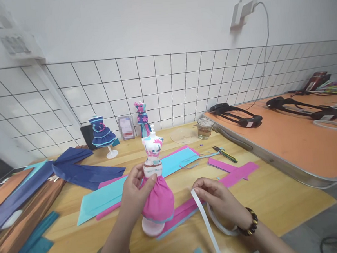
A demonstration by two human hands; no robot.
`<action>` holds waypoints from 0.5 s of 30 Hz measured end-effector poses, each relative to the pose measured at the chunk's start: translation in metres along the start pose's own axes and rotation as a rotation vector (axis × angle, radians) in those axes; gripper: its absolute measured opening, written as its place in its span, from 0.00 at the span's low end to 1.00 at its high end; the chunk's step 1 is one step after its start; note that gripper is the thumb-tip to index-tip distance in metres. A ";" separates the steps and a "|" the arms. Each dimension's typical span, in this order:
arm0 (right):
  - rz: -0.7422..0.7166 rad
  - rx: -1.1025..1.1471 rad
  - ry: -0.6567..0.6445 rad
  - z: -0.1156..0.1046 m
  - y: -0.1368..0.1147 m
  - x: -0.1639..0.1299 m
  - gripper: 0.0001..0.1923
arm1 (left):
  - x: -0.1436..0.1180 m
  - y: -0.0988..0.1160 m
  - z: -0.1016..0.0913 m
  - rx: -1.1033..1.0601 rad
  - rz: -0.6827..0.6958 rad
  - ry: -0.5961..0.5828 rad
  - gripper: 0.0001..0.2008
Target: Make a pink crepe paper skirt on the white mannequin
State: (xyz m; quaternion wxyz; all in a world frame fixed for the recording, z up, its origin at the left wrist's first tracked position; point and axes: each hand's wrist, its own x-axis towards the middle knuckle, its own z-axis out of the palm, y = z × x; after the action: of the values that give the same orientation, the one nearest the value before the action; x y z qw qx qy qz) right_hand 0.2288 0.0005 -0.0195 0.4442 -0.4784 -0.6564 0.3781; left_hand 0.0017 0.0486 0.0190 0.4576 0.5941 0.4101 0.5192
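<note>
A small white mannequin (153,151) in a pink paper skirt (159,200) stands on its round base at the middle of the wooden table (281,199). My left hand (136,192) grips it at the waist. To its right, my right hand (216,201) pinches a strip of white tape (206,221) that trails toward the front edge, with the tape roll looped at my wrist. Pink paper strips (237,174) and a light blue sheet (177,161) lie under and behind both hands.
Two dressed mannequins (101,134) (142,119) stand by the tiled wall. Dark blue (87,173) and brown paper lie at left. Small scissors (224,153) and a glass jar (205,128) sit behind. An orange table (299,142) at right bears black headsets (238,116).
</note>
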 end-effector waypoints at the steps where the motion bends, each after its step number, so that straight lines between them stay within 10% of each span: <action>1: -0.012 0.004 -0.014 -0.001 -0.001 0.004 0.15 | -0.001 0.002 -0.001 0.016 -0.017 -0.022 0.20; 15: -0.089 0.105 -0.140 0.018 -0.032 0.037 0.12 | -0.008 0.008 0.008 0.119 -0.107 -0.184 0.15</action>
State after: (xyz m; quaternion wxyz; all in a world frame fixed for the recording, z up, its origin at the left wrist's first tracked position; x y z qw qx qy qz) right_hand 0.1971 0.0267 0.0128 0.4382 -0.3971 -0.6856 0.4245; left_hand 0.0083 0.0375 0.0248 0.4842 0.6425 0.4276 0.4122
